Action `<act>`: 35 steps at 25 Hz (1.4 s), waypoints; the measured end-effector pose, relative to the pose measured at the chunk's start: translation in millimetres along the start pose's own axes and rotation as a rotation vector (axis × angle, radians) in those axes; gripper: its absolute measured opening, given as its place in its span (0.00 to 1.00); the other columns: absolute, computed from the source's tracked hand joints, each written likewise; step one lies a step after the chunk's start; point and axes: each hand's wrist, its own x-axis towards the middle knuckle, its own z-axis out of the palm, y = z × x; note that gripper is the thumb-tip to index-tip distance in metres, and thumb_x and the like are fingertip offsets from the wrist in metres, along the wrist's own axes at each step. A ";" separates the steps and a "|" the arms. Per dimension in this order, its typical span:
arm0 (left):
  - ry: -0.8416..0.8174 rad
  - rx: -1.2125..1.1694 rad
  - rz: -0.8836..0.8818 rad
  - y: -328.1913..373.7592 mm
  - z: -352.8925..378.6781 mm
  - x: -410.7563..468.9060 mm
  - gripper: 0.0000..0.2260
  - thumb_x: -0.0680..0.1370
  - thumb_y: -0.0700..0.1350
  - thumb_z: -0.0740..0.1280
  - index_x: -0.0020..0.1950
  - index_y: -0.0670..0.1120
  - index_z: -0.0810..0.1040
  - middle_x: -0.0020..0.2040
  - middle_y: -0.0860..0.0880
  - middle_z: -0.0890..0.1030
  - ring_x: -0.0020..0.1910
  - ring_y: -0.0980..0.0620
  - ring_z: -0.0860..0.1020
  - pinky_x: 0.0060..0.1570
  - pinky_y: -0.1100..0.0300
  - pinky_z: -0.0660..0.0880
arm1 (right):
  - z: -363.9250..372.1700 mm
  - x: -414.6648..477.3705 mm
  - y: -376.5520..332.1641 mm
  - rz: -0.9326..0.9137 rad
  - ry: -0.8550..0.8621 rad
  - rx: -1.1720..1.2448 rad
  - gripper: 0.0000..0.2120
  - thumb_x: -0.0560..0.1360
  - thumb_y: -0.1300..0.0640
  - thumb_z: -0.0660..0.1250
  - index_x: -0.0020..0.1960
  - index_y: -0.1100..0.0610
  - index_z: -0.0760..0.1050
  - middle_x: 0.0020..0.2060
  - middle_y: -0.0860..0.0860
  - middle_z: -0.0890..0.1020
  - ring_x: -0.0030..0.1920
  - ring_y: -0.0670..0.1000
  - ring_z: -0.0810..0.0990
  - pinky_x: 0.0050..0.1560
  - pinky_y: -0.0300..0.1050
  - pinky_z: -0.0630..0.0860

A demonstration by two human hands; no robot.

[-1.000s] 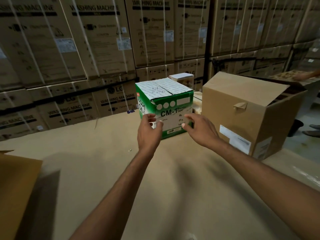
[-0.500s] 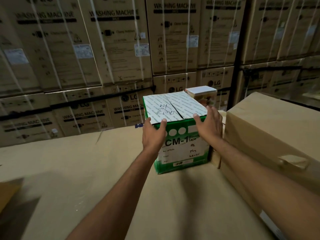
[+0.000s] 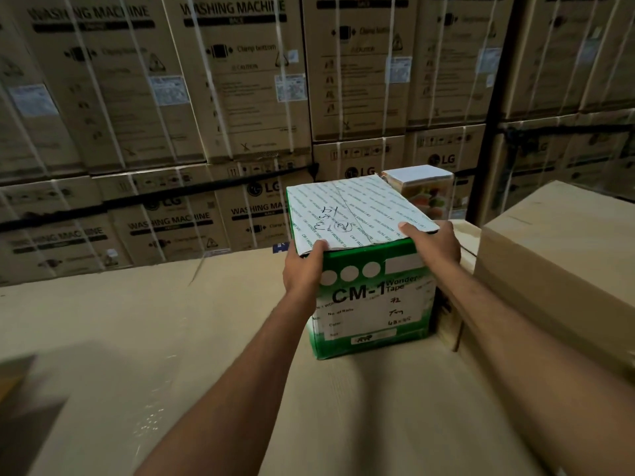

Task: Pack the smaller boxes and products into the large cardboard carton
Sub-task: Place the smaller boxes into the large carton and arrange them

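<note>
now the left hand (image 3: 304, 269) and right hand (image 3: 434, 243) both grasp the top front corners of the green tape box (image 3: 371, 293), which stands on the cardboard surface (image 3: 137, 338) just beside the large carton (image 3: 556, 255).

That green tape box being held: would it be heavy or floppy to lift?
Probably heavy for its size: the green tape box is labelled for rolls, and left hand and right hand both grip it. Walls look stiff; top flaps may lift.
</note>
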 end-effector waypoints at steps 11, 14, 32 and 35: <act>0.183 -0.209 0.182 39.4 -144.8 -115.3 0.21 0.70 0.53 0.73 0.62 0.66 0.80 0.52 0.54 0.86 0.52 0.48 0.85 0.47 0.45 0.84 | -5.0 -189.9 -53.3 -0.216 -0.033 0.256 0.26 0.73 0.44 0.78 0.63 0.52 0.69 0.48 0.41 0.79 0.43 0.38 0.79 0.33 0.29 0.74; 0.206 -0.213 0.235 47.7 -194.9 -159.4 0.21 0.72 0.52 0.72 0.65 0.65 0.79 0.54 0.54 0.86 0.53 0.48 0.85 0.48 0.44 0.84 | -6.7 -253.0 -67.6 -0.244 -0.044 0.286 0.28 0.71 0.41 0.78 0.61 0.50 0.68 0.52 0.44 0.83 0.48 0.44 0.83 0.46 0.44 0.83; 0.281 -0.232 0.439 130.9 -410.5 -370.9 0.22 0.72 0.54 0.72 0.66 0.54 0.80 0.55 0.49 0.85 0.53 0.47 0.85 0.44 0.51 0.84 | -57.7 -515.1 -158.3 -0.590 -0.198 0.306 0.30 0.69 0.26 0.70 0.65 0.39 0.79 0.68 0.45 0.79 0.65 0.47 0.78 0.62 0.57 0.80; 0.299 -0.259 0.503 154.0 -437.1 -406.6 0.19 0.76 0.51 0.72 0.66 0.51 0.80 0.54 0.47 0.86 0.52 0.46 0.85 0.43 0.54 0.83 | -72.4 -548.5 -177.8 -0.687 -0.247 0.323 0.34 0.66 0.25 0.73 0.67 0.38 0.77 0.69 0.45 0.77 0.68 0.47 0.76 0.65 0.57 0.78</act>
